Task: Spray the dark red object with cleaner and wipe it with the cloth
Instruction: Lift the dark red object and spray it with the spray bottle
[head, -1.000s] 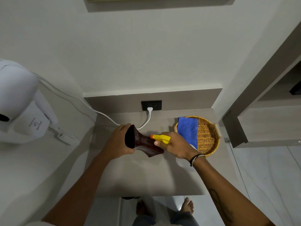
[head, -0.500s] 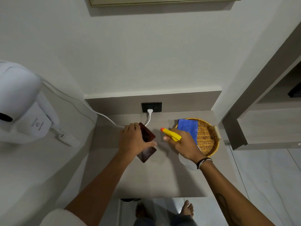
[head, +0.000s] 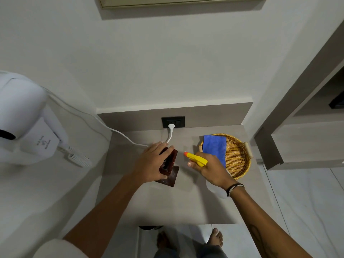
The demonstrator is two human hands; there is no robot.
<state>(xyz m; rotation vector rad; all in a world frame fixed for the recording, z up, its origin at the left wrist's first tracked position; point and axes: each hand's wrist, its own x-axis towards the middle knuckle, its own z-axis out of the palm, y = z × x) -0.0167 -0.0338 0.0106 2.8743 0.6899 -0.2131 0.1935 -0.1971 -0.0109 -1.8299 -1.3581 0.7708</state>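
The dark red object (head: 170, 169), a glossy vase-like piece with a square base, stands on the beige counter (head: 167, 205). My left hand (head: 150, 164) grips it from the left and above. Just to its right, my right hand (head: 208, 169) holds a spray bottle (head: 197, 158) with a yellow head and orange nozzle; the nozzle points left at the object, a short gap away. The bottle's clear body shows below my wrist. A blue cloth (head: 215, 148) lies draped over the left side of a woven basket (head: 240, 155).
A white cable (head: 119, 133) runs from a wall-mounted hair dryer (head: 24, 127) on the left to a black socket (head: 173, 121) behind the object. A shelf unit (head: 297, 142) stands at the right. My bare feet show below the counter's front edge.
The dark red object went from tilted on its side in my left hand to standing on the counter. My right hand with the sprayer drew slightly right, away from it.
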